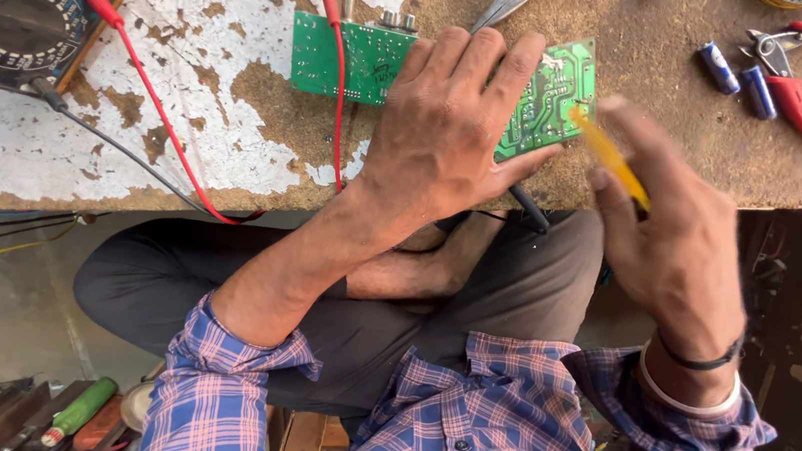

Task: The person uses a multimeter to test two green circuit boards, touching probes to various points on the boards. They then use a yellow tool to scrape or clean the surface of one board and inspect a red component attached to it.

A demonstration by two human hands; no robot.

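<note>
Green circuit board (551,97) under flat, spread left hand (448,125); right hand (671,236) pinching yellow tool (610,157) (blurred) beside it.

Circuit board (546,101): bright green, pale whitish trace pattern. Second circuit board (350,58): same green, fine dotted pattern. Tool (615,159) in right hand (671,236): yellow. Test lead (333,67) across board: red. Second lead (108,144): black. Multimeter (13,5): black face, red and blue dial markings, brown case. Benchtop (129,139): chipped white paint over brown. Pliers (798,100): red handles. Capacitors (740,78): blue. Shirt sleeves (209,405): blue-and-pink plaid. Trousers (516,279): dark grey. Right wrist: white bangle (683,399), black band (708,361). Bottle (78,410) below: green.
</note>
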